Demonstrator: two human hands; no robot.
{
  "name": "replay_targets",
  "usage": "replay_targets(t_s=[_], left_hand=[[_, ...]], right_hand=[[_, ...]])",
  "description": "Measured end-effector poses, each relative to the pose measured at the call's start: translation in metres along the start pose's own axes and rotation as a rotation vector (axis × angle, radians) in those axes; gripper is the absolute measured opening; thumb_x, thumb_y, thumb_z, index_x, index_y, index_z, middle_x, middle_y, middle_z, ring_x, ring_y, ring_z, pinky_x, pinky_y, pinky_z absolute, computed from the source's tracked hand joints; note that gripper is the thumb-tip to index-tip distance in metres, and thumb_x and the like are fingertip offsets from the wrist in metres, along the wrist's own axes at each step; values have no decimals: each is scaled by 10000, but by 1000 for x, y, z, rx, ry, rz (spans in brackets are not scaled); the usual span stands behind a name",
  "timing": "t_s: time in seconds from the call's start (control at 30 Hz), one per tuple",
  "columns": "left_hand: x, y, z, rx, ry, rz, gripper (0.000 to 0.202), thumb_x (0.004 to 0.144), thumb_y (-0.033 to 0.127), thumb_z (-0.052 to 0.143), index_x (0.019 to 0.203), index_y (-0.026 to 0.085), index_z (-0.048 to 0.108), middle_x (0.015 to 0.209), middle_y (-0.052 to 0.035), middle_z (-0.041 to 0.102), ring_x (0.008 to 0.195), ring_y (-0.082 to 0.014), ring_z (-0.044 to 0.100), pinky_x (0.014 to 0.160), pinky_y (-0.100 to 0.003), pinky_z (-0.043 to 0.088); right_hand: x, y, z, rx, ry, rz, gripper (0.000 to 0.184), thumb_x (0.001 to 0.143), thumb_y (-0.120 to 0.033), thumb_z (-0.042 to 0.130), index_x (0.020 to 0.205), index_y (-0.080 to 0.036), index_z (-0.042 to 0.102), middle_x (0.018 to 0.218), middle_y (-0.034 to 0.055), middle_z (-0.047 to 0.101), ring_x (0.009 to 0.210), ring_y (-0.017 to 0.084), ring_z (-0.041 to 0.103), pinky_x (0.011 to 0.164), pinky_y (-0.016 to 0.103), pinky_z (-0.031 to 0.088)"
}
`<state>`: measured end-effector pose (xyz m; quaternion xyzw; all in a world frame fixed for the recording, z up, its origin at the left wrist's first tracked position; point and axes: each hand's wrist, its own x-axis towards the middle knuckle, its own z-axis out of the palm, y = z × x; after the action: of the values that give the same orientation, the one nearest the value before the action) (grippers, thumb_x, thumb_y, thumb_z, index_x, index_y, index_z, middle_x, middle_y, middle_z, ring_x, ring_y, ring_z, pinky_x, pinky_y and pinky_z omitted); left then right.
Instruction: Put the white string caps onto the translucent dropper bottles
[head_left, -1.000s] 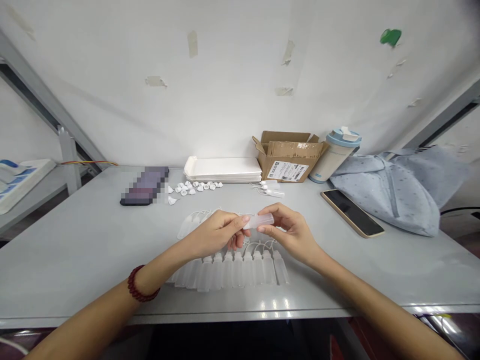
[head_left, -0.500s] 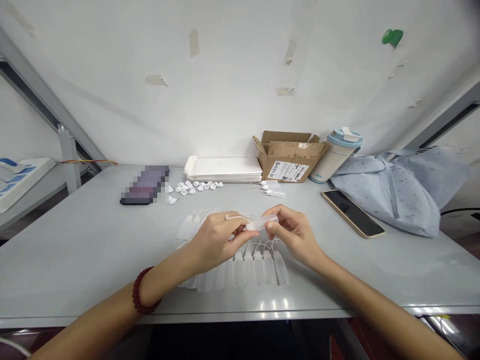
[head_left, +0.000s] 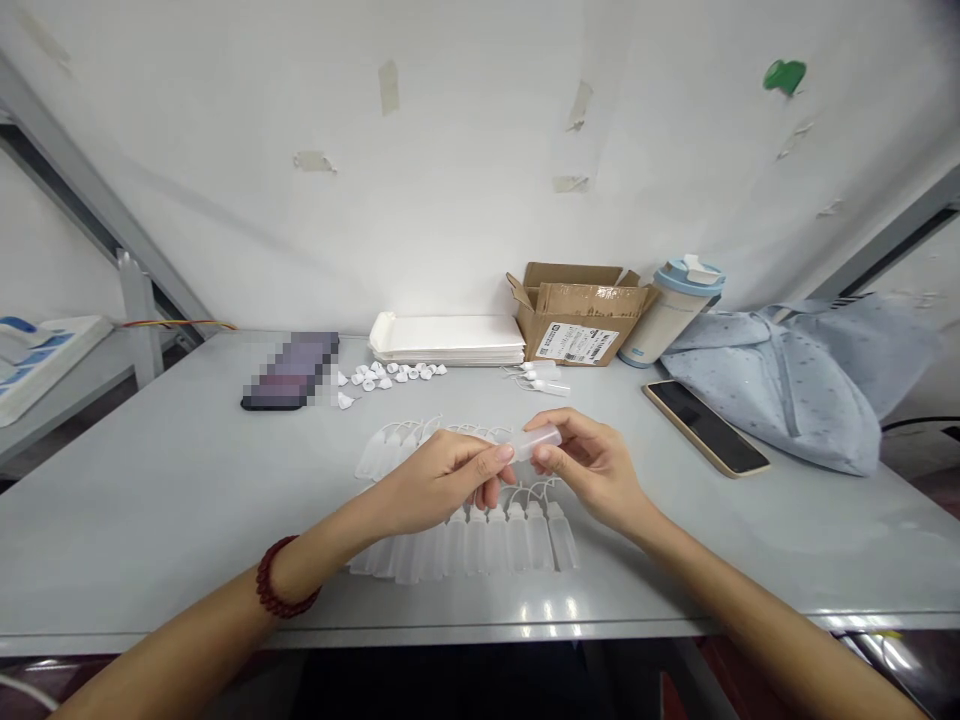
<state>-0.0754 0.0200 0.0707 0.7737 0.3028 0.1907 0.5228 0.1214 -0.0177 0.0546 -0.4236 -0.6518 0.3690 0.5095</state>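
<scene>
A small translucent plastic bottle [head_left: 541, 439] is held almost level between my hands, above the table. My right hand [head_left: 592, 465] has its body between thumb and fingers near the base. At the neck end, my left hand [head_left: 442, 482] is closed with the thumb on top, and these fingers hide the cap end. Below my hands lies a front row of similar bottles [head_left: 495, 545] with white caps and thin curved straps. Another row of bottles [head_left: 373, 455] lies behind, partly covered by my left hand.
Loose white caps [head_left: 409, 374] are scattered near a stack of white envelopes [head_left: 457, 338]. Small needle-tipped bottles [head_left: 551, 388] lie before an open cardboard box [head_left: 577, 325]. A tumbler [head_left: 667, 310], a phone [head_left: 705, 428] and a cloth bag [head_left: 772, 380] occupy the right; a dark, partly pixelated phone [head_left: 292, 370] lies left.
My left hand has turned at the bottle's neck, its thumb now on top and its other fingers curled below. The strap above that hand has gone from sight. My right hand has barely moved.
</scene>
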Motion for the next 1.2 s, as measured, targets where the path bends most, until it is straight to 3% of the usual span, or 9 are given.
replay_targets(t_s=[0.23,0.47,0.67,0.8,1.03,1.2], left_hand=[[-1,3,-1,142,76,44,436,929,427,409,657,152,610,552,17,548,498,-89,471,480,-196,362],[-3,0,6,415,224,240,395,940,309,429,572,165,443,505,47,453,477,-75,399,533,-226,314],[-5,-4,10,555,274,400,370,940,255,426,594,188,312,526,56,314,484,-90,280,500,-238,263],[-4,-9,10,624,295,468,365,943,260,417,602,195,304,541,50,323,501,-99,291,507,-247,262],[-1,-12,7,572,241,388,320,929,278,419,625,180,403,555,39,429,500,-93,362,517,-231,308],[2,-9,0,454,243,241,348,929,307,421,617,163,474,546,40,465,504,-85,405,515,-215,325]], right_hand=[[0,-5,0,-20,-2,39,208,796,-381,644,841,-178,627,589,-17,562,502,109,512,478,249,438],[0,-9,1,85,-8,173,293,774,-450,641,765,-159,604,527,-35,497,456,87,441,438,231,382],[0,-11,0,170,-46,242,334,757,-481,656,711,-161,575,464,-54,453,419,80,409,420,226,339],[1,-9,-1,207,-63,266,342,760,-483,657,704,-157,570,448,-60,442,409,75,396,423,225,329],[4,-4,-2,111,-104,230,298,810,-447,613,780,-151,612,516,-38,497,482,96,471,486,237,384],[5,0,-1,-187,-30,-18,208,831,-334,617,968,-181,648,784,22,634,641,122,558,568,248,458]])
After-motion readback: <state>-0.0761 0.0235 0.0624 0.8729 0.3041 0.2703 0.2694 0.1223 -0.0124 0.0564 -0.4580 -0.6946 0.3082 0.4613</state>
